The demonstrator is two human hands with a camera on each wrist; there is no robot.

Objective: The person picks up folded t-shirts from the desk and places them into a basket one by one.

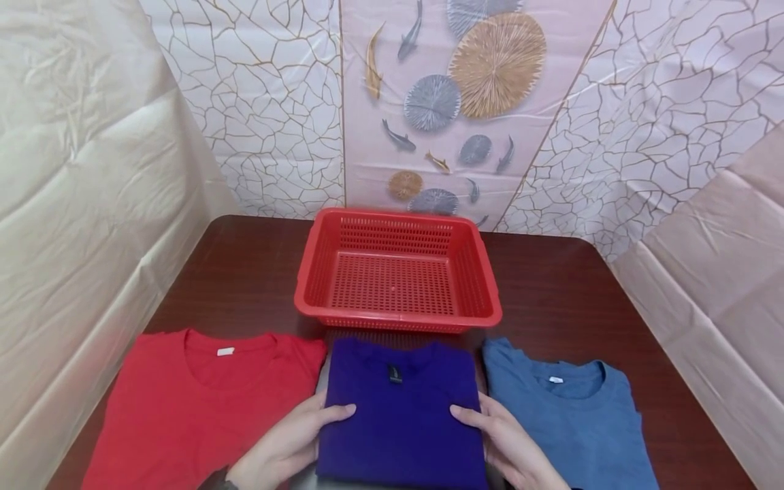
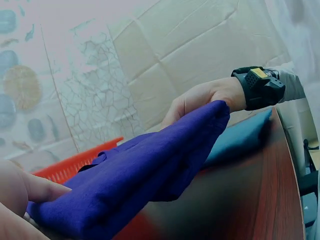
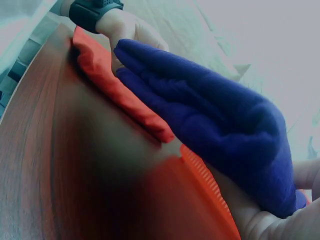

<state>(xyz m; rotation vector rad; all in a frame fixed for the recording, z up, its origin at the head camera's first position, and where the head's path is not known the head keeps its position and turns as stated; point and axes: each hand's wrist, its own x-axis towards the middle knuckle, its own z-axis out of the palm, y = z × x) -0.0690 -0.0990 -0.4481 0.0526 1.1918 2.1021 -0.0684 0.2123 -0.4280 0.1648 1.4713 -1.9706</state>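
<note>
A folded purple-blue T-shirt [image 1: 401,422] with a dark neck label is held by its two sides, raised above the table. My left hand [image 1: 290,439] grips its left edge, thumb on top and fingers underneath, mostly hidden by the cloth. On the opposite edge my right hand [image 1: 514,446] grips it the same way. Both wrist views show the layered folds of the T-shirt [image 2: 135,172] lifted off the wood. A folded red T-shirt [image 1: 202,408] lies left of it, and a folded blue T-shirt [image 1: 569,422] lies to the right.
Behind the T-shirts stands a red plastic basket [image 1: 398,321] with perforated sides and nothing inside. The dark wooden table [image 1: 245,272] carries everything. Patterned cloth [image 1: 263,109] hangs at the back, with pale creased sheets [image 1: 79,204] along both sides.
</note>
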